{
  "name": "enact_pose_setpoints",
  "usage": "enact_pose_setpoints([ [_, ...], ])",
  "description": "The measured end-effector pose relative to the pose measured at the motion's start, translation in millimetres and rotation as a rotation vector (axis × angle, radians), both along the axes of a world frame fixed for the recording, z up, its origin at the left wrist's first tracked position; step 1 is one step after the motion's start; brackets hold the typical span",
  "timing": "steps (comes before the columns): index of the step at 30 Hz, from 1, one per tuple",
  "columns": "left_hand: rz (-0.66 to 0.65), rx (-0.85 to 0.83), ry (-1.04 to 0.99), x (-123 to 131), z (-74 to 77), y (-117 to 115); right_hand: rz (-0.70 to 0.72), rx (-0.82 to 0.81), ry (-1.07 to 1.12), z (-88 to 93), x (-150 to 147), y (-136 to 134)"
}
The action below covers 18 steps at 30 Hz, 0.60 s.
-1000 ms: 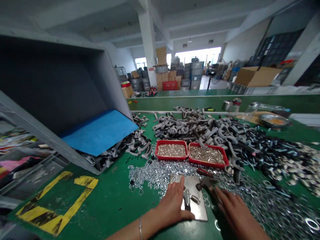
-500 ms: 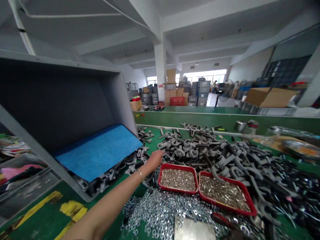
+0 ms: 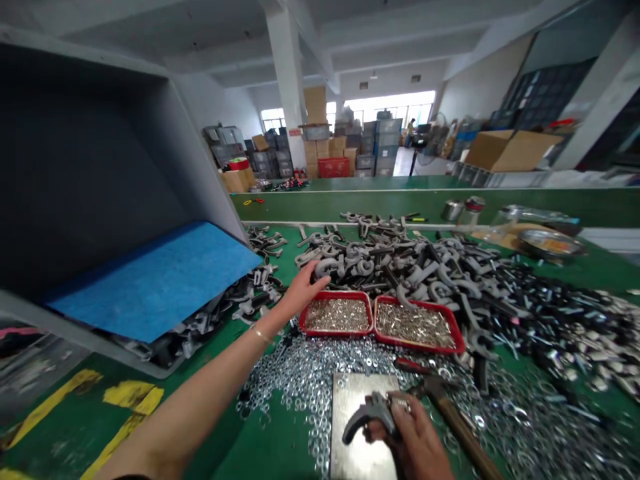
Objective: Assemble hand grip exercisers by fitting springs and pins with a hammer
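My left hand reaches to the near edge of a heap of grey and black curved metal parts, its thumb and fingers closed round a grey curved part. Low in the view, my right hand holds a grey hooked part above a flat metal plate. Two red trays of small metal pins, the left one and the right one, sit between the heap and the plate. Loose shiny rings surround the plate.
A hammer with a wooden handle lies right of the plate. A grey bin with a blue sheet stands at the left. Black parts spread on the right. Jars and a metal dish are farther back.
The view has shifted down and right. My right hand with the hooked part has come into view over the plate. My left hand's fingers are now round a grey part.
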<state>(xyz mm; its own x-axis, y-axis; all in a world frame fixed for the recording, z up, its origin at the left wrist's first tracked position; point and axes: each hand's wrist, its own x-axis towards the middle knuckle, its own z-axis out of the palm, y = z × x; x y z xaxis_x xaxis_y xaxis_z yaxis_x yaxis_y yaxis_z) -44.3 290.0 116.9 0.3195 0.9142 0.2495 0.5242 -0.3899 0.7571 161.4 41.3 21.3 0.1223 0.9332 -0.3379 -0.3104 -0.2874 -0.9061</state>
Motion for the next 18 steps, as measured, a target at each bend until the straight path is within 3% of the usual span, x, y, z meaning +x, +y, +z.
enact_pose_setpoints([
  [2, -0.074, -0.162, -0.073, 2, -8.7, -68, 0.083, -0.054, 0.120, 12.5, -1, -3],
  [4, -0.110, -0.303, -0.103, 8, -25.3, -138, 0.224, -0.092, 0.096, 24.7, 0, -7],
  [6, -0.111, -0.557, -0.249, 17, -44.1, -197, 0.323, -0.030, -0.146, 35.3, 2, -15],
  [8, -0.079, -0.707, -0.396, 25, -58.1, -238, 0.318, 0.133, -0.489, 43.6, 3, -26],
  [11, -0.041, -0.778, -0.491, 33, -62.2, -266, 0.296, 0.320, -0.784, 52.6, 4, -42],
  [18, -0.089, -0.786, -0.445, 44, -41.1, -284, 0.334, 0.383, -0.895, 61.5, 3, -61],
])
